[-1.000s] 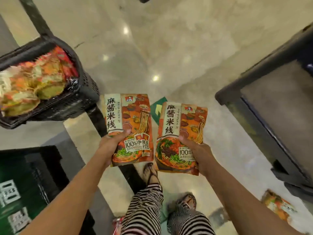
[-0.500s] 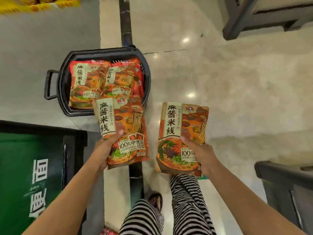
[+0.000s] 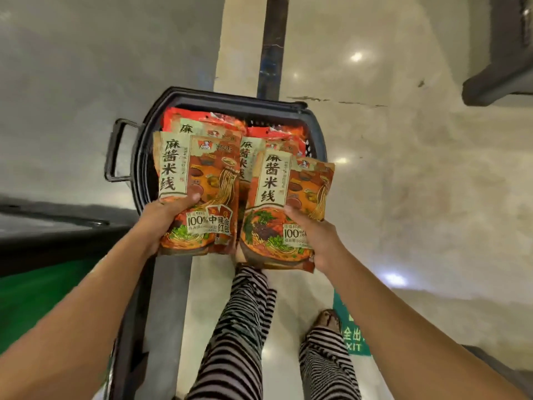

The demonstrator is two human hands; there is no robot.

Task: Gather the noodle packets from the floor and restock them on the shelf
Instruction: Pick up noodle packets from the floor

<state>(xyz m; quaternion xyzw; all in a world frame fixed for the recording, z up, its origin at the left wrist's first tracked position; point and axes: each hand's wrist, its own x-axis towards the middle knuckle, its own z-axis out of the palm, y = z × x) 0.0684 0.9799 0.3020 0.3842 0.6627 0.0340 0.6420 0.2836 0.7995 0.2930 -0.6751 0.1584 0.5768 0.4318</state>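
Two flat, glossy plastic noodle packets, rectangular with crimped edges and printed in orange, red and pale green with a bowl of noodles, are held upright side by side in the middle of the frame. The left hand (image 3: 161,223) grips the left noodle packet (image 3: 199,180) at its lower left corner; its fingers (image 3: 184,200) pinch the film, with the thumb pressed flat across the front and the rest curled out of sight behind. The right hand (image 3: 320,241) grips the right noodle packet (image 3: 291,197) at its lower right corner in the same way, thumb on the front and the other fingers hidden behind the pack. The two packets' inner edges meet or slightly overlap, and both hang over the near rim of a black plastic basket (image 3: 315,134), which has rounded corners, a mesh wall and a looped side handle (image 3: 114,151) toward the left. Inside it lie more packets (image 3: 202,118) of the same kind, their crinkled red tops showing above the held ones. The basket stands on a polished, marbled beige floor (image 3: 403,168) that mirrors ceiling lights, with a dark strip (image 3: 272,44) running to the top of the frame. At the bottom are black-and-white striped trousers (image 3: 239,327), a sandalled foot (image 3: 328,320) and a green floor sticker (image 3: 350,339) beside it. A green panel (image 3: 34,295) fills the lower left.
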